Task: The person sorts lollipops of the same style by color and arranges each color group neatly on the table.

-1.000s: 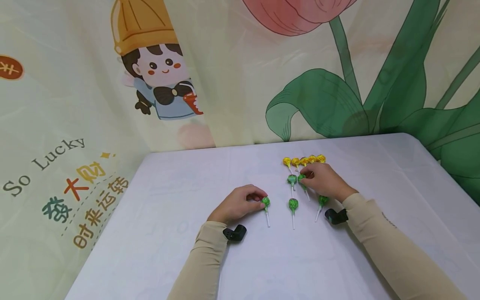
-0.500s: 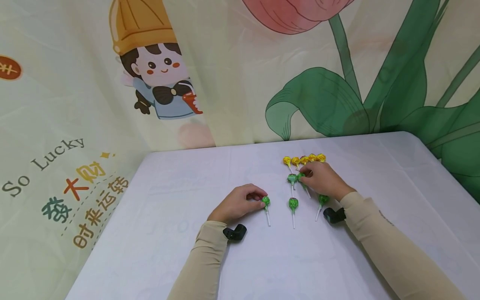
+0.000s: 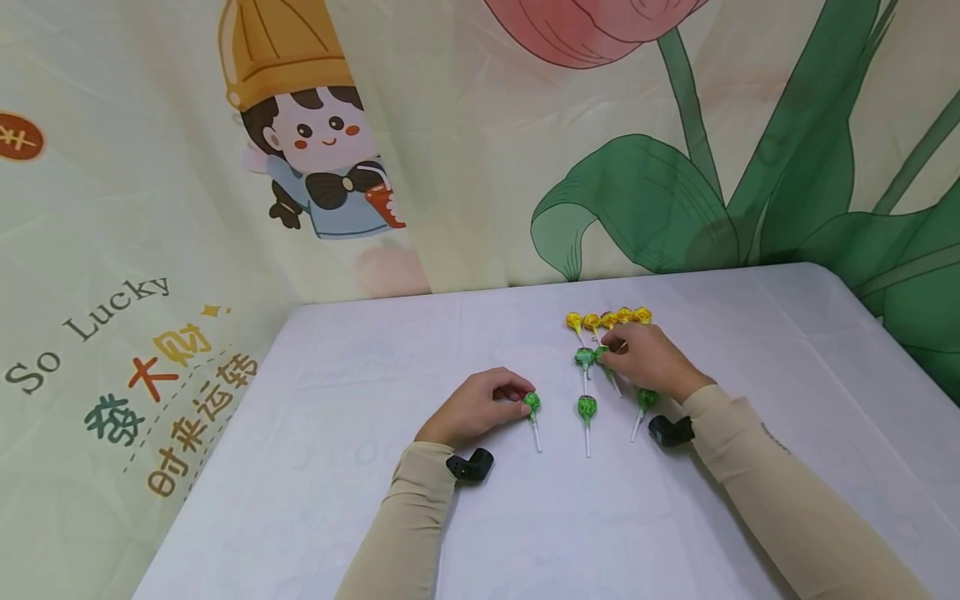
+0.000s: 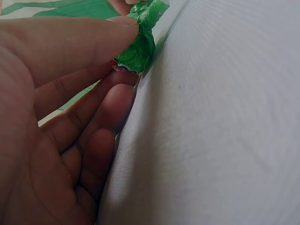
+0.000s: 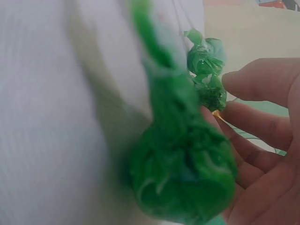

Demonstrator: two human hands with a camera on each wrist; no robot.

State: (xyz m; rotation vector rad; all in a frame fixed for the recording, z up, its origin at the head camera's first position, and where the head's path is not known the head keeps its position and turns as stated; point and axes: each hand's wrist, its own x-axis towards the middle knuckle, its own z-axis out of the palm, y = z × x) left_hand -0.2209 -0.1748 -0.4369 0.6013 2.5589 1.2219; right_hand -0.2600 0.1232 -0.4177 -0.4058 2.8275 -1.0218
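Thumb and fingers of my left hand (image 3: pixel 480 408) pinch the wrapped head of a green lollipop (image 3: pixel 532 402), its white stick pointing toward me. The left wrist view shows that green wrapper (image 4: pixel 137 49) between thumb and fingertips, close to the white surface. Further back, my right hand (image 3: pixel 647 358) pinches another green lollipop (image 3: pixel 602 355) by its head, right beside a green lollipop (image 3: pixel 584 358) lying on the table. Below these lie a green lollipop (image 3: pixel 587 408) in the middle and one (image 3: pixel 646 400) near the right wrist. That last one looms blurred as a green head (image 5: pixel 185 173) in the right wrist view.
Several yellow lollipops (image 3: pixel 592 322) lie in a row at the back, their sticks partly hidden by the right hand. A white cloth covers the table (image 3: pixel 360 358). Behind it hangs a printed backdrop (image 3: pixel 465 150). Each wrist wears a small black camera (image 3: pixel 470 467).
My right hand has shifted the green lollipop slightly left, against its green neighbour. The left hand and its lollipop have stayed nearly still.
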